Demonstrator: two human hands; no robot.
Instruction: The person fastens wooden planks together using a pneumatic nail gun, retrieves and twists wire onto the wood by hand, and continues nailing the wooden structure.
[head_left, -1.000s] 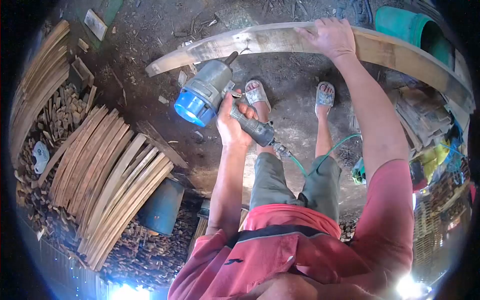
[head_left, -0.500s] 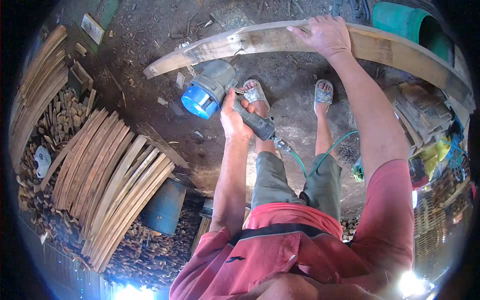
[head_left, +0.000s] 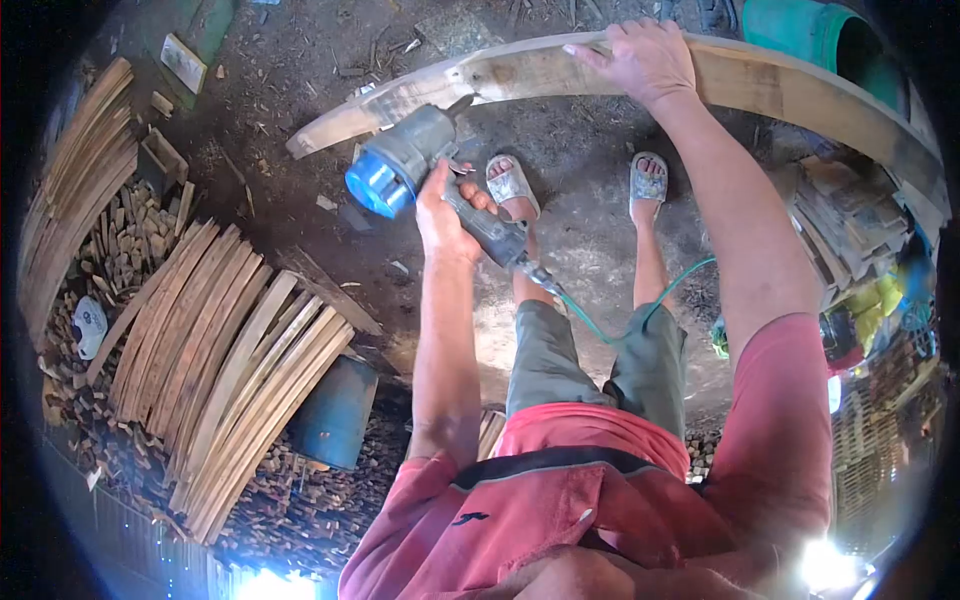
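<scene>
My left hand (head_left: pixel 447 212) grips the handle of a pneumatic nail gun (head_left: pixel 415 145), grey with a blue cap. A green air hose (head_left: pixel 590 322) runs from the handle's end. The gun's nose points up at a long curved wooden plank (head_left: pixel 545 72) standing on edge; whether it touches the wood I cannot tell. My right hand (head_left: pixel 650 62) lies over the plank's top edge, thumb on the near side and fingers over the far side, holding it.
Stacked curved wood strips (head_left: pixel 215 350) lie at left beside a blue drum (head_left: pixel 337 412). A green barrel (head_left: pixel 800 40) lies behind the plank at right. Wood pieces (head_left: pixel 850 220) are piled below the plank's right end. My sandalled feet (head_left: pixel 513 185) stand on the dirt floor.
My left hand has moved the nail gun a little left and up, tilting it so its nose shows near the plank. My right hand keeps its hold, shifted slightly up with the plank.
</scene>
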